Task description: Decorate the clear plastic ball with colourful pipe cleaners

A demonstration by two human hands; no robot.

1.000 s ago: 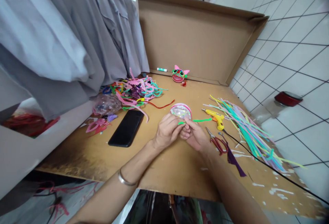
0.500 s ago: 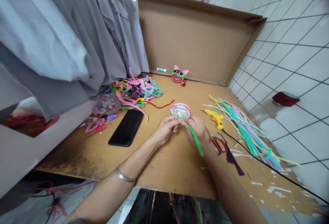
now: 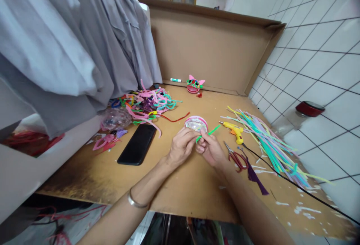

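A bright green pipe cleaner [image 3: 215,130] is pinched between my two hands over the middle of the table. My left hand [image 3: 182,144] grips its left part with thumb and fingertips. Close beside it, my right hand [image 3: 211,148] pinches the stem too, and a free end sticks out up and to the right. Just beyond my fingers lies a round clear piece with a pink rim [image 3: 196,123], its near side hidden by my hands. My fingers cover how the green stem is bent.
Right of my hands lie a yellow glue gun [image 3: 234,130] with a black cord, red-handled scissors [image 3: 237,159], a purple tassel [image 3: 254,177] and pastel pipe cleaners [image 3: 264,140]. Leftward are a black phone [image 3: 137,144] and tangled pipe cleaners [image 3: 153,100]. A cat-eared ornament [image 3: 194,84] sits near the cardboard wall [image 3: 205,46].
My right hand has turned over. The green pipe cleaner's free end has swung from pointing down toward me to pointing up and right. The view has tilted slightly.
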